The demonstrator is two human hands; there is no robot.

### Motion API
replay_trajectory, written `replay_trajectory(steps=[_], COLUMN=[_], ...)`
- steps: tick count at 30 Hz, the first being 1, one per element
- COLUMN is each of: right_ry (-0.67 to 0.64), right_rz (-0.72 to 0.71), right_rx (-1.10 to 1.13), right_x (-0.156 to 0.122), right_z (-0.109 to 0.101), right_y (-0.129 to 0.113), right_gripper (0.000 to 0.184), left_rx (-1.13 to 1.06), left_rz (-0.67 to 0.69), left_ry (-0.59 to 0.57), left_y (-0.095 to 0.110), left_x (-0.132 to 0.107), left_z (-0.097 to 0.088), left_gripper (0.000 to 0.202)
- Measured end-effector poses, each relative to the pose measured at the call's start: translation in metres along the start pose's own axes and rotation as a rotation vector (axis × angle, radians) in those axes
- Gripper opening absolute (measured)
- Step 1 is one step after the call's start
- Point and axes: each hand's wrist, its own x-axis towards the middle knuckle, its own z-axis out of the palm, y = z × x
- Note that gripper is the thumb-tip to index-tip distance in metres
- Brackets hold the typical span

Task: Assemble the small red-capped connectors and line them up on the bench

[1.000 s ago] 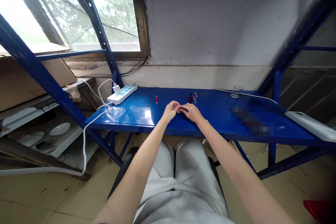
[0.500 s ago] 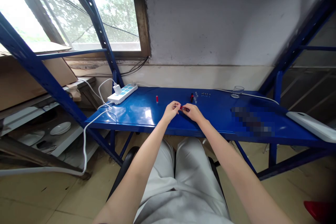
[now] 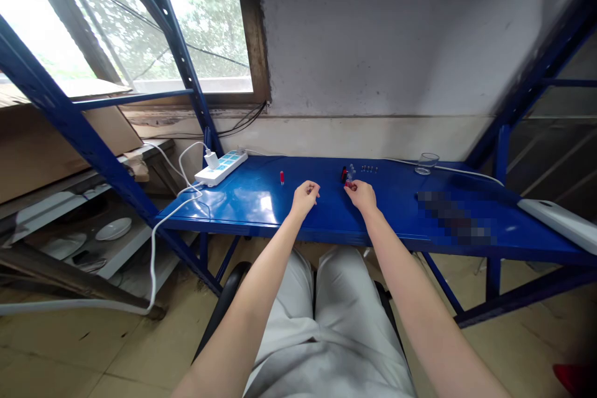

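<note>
Head cam: right hand (image 3: 362,195) was nearest the clear bits (image 3: 351,169).
They sat just far of its fingertips, pinching a small red piece (image 3: 353,186); left hand (image 3: 305,198) curled, couldn't tell if holding anything.

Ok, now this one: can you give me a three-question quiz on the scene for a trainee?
1. True or false: the left hand and right hand are touching each other.
2. Which of these is nearest the right hand? A, the glass; B, the black-and-red item; C, the power strip.
3. Fill in: the small red item sitting by itself is to the ___ of both hands.
Key: 1. False. 2. B. 3. Left.
</note>
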Motion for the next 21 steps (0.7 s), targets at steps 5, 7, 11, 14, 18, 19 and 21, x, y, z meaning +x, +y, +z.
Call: replay_trajectory(steps=[5,7,11,14,18,19,21], right_ry=[-0.039,-0.042,-0.044,-0.038,-0.045,-0.046,-0.04], right_rz=[-0.007,-0.014,-0.008,-0.013,0.004,0.019,0.055], right_rx=[-0.03,-0.032,-0.055,-0.072,-0.055,-0.047,-0.026], right_x=[0.01,0.013,0.016,0.017,0.017,0.017,0.016], right_z=[0.006,0.008,0.011,0.012,0.013,0.013,0.012], right_y=[0.001,0.002,0.003,0.003,0.004,0.005,0.008], right_gripper=[0.018,0.018,0.019,0.019,0.02,0.021,0.021], left_rx=[-0.018,-0.023,-0.011,0.001,0.009,0.004,-0.006], left_rz=[-0.01,-0.017,-0.014,-0.017,-0.022,-0.022,-0.021], left_ry=[-0.009,-0.014,-0.016,-0.018,-0.022,-0.021,-0.02], left_y=[0.0,0.0,0.002,0.004,0.006,0.006,0.005], left_x=[0.0,0.0,0.0,-0.001,-0.002,-0.003,-0.002], left_z=[0.0,0.0,0.001,0.001,0.0,0.0,0.001], left_gripper=[0.015,0.015,0.014,0.013,0.013,0.013,0.013])
